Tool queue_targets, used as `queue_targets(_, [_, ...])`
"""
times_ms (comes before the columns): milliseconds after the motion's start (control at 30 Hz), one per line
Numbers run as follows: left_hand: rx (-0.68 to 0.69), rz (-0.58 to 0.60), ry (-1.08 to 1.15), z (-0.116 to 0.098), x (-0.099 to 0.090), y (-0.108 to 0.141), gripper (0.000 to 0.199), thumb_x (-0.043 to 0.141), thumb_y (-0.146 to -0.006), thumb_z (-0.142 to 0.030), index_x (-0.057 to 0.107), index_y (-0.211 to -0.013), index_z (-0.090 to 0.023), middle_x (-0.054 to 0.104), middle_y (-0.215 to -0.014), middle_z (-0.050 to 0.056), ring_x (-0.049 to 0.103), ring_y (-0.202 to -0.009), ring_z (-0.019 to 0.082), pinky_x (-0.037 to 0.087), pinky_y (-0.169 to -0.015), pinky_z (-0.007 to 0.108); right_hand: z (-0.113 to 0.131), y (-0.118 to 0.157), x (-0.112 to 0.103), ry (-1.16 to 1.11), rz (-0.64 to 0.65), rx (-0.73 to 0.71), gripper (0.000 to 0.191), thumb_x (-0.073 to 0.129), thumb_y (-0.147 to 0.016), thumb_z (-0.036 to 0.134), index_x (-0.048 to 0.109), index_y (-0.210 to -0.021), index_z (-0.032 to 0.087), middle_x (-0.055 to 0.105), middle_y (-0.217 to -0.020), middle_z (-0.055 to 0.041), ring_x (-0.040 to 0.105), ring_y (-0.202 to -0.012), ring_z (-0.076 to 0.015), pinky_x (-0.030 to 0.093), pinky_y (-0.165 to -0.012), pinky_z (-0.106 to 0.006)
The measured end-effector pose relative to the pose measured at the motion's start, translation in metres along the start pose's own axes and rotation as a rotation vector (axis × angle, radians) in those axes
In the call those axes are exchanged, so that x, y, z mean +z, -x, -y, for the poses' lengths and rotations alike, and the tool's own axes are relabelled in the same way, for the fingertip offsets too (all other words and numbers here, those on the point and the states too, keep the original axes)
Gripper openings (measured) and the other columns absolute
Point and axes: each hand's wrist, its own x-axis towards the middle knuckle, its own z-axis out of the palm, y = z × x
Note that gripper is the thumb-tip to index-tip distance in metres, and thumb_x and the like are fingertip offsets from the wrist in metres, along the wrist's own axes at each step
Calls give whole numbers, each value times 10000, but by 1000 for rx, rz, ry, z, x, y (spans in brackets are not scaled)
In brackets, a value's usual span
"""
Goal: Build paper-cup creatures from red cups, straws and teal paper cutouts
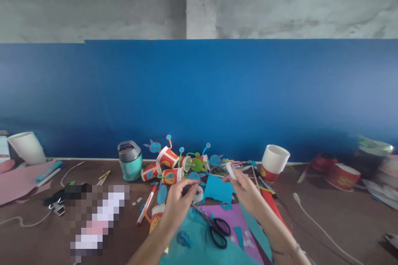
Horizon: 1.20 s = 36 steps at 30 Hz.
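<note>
My left hand (pixel 182 196) is over the craft pile with its thumb and fingertips together in a pinch; what they hold, if anything, is too small to make out. Just beyond its thumb is a white tape roll (pixel 199 194). Between finger and thumb, my right hand (pixel 247 192) grips a small white strip (pixel 231 170), raised beside a blue paper square (pixel 219 189). Below both hands, black-handled scissors (pixel 220 232) lie across teal paper (pixel 199 246) and purple paper (pixel 228 214). A blue paper cutout (pixel 184 239) rests near my left wrist.
Red paper cups (pixel 168 157) with blue cutouts and bent straws lie piled ahead. A teal flask (pixel 130 161) stands left; stacked white cups (pixel 275 161) stand right. A red marker (pixel 146 205) lies left of my left hand. A white cable (pixel 323 225) crosses the table's right side.
</note>
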Motion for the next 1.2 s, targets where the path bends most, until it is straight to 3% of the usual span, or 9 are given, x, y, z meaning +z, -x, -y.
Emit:
queue_targets(67, [19, 7, -17, -3, 2, 4, 331, 588, -790, -392, 731, -966, -152, 695, -738, 52, 571, -628, 164, 446, -576, 237, 14, 8, 8, -116, 214, -28, 310, 431, -854, 311, 628, -1051, 176, 688, -789, -51, 535, -538, -163, 432, -507, -273])
queue_targets(233, [83, 31, -76, -8, 6, 15, 452, 591, -791, -376, 639, -1208, -211, 704, -748, 29, 607, -695, 189, 483, -626, 244, 42, 25, 21, -213, 356, -56, 193, 460, -880, 306, 618, -841, 203, 619, -692, -5, 528, -579, -151, 424, -559, -244])
queue_targets(567, [109, 77, -124, -8, 11, 21, 379, 561, -808, -323, 664, -1158, -221, 641, -640, -9, 540, -574, 144, 433, -573, 213, 48, 32, 22, -123, 383, -122, 138, 459, -877, 210, 590, -833, 212, 618, -702, -8, 532, -622, -168, 367, -565, -255])
queue_targets(767, [69, 91, -2, -7, 9, 14, 223, 573, -815, -339, 668, -885, -150, 520, -585, -33, 456, -535, 104, 364, -507, 187, 51, 34, 22, -95, 408, -139, 166, 450, -883, 201, 608, -833, 216, 635, -682, -3, 543, -608, -159, 364, -563, -242])
queue_targets(933, [84, 70, -42, -7, 7, 14, 369, 579, -812, -343, 644, -1136, -178, 603, -634, -12, 542, -597, 142, 440, -572, 214, 57, 34, 20, -103, 428, -122, 179, 442, -878, 187, 606, -813, 218, 652, -680, -7, 562, -590, -159, 367, -547, -239])
queue_targets(1100, [175, 65, -184, -3, 9, 19, 326, 542, -833, -321, 695, -1107, -235, 723, -865, 45, 647, -820, 208, 489, -765, 262, 57, 33, 21, -118, 404, -129, 167, 456, -859, 170, 613, -831, 218, 652, -702, -11, 572, -624, -171, 383, -563, -242])
queue_targets(1200, [156, 47, -191, -1, 10, 19, 308, 537, -836, -319, 702, -1078, -220, 710, -792, 33, 630, -715, 180, 477, -675, 231, 56, 33, 21, -122, 424, -114, 167, 441, -867, 170, 589, -809, 219, 636, -685, -2, 565, -615, -164, 375, -557, -237])
